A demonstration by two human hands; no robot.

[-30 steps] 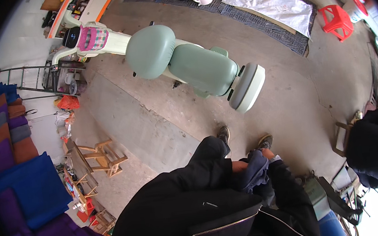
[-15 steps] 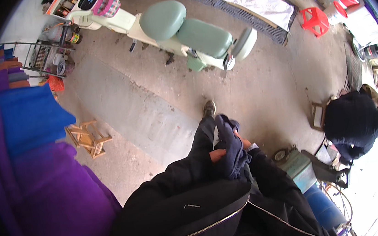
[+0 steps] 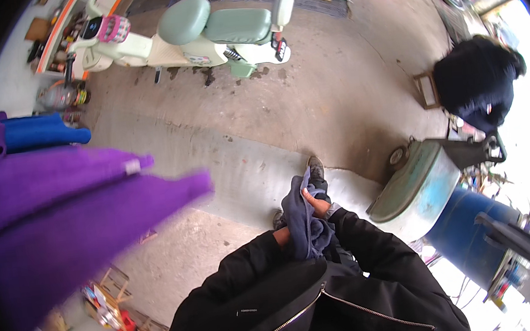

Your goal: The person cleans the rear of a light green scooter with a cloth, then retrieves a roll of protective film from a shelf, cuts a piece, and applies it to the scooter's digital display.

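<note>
A dark grey-blue cloth [image 3: 297, 210], bunched and folded, hangs in front of my body between both hands. My right hand [image 3: 316, 204] grips it from the right, thumb lying over a fold. At the cloth's left edge, my left hand [image 3: 282, 236] shows only in part; its fingers are hidden behind the fabric that it holds. Below the cloth, my shoe [image 3: 315, 168] stands on the concrete floor, and part of the other shoe shows to the left.
Purple cloths [image 3: 77, 217] and a blue cloth [image 3: 45, 132] hang close on the left. A pale green scooter [image 3: 237, 26] stands ahead. To the right are a green metal cart [image 3: 418, 181], a blue barrel [image 3: 468, 225] and a person in dark clothes [image 3: 479, 81] bending over.
The view has turned and moved, so the scooter sits farther up and left, while the cart and barrel show more fully. Both hands still hold the cloth, now farther left in view.
</note>
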